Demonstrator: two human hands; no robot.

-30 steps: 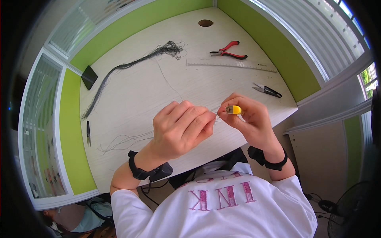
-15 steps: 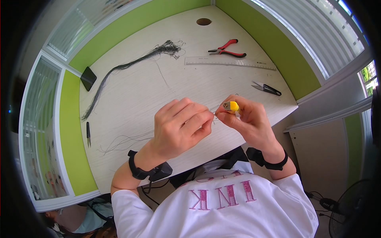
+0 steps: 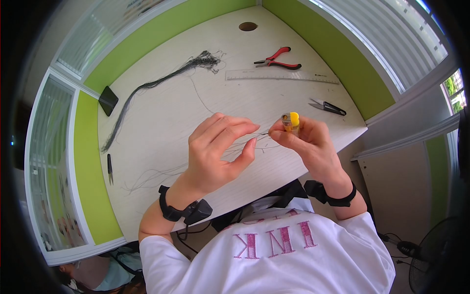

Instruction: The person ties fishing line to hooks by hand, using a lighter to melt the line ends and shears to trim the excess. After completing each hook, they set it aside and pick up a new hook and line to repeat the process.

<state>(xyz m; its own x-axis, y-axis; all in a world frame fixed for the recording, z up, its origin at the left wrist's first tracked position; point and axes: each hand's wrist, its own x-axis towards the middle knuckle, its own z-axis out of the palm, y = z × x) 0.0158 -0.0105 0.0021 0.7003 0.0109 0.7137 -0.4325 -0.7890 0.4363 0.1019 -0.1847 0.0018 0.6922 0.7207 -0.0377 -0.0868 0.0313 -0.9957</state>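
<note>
Left hand (image 3: 215, 154): raised over the near part of the desk (image 3: 156, 117), thumb and forefinger parted in an open curve; fingertips near the thin strands (image 3: 169, 170). Whether a strand touches them, cannot tell.

Right hand (image 3: 312, 144): closed, fingers curled round a yellow lighter (image 3: 291, 121), metal end upward; thumb and forefinger pinched together at the right-hand end of the strands.

Thin strands: several, dark and fine, loosely spread; running from the near left of the desk, past the left hand, to the right fingertips.

Dark thread bundle (image 3: 159, 82): one, long and curved, on the far left of the desk; tangled end toward the middle, narrow end toward the left edge. A single loose strand trails from near the tangled end toward the left hand.

Pliers (image 3: 289, 65): one pair, red and black handles, spread, lying just beyond the ruler.

Ruler (image 3: 281, 76): clear, flat, on the far right of the desk.

Black-handled snips (image 3: 334, 108): one pair, blades parted, near the right edge.

Small dark snips (image 3: 109, 162): one pair, at the left edge, points toward the person.

Dark flat object (image 3: 108, 101): one, leaning at the green panel (image 3: 87, 161), near the narrow end of the bundle.

Wristbands: two, black, one on each wrist.
</note>
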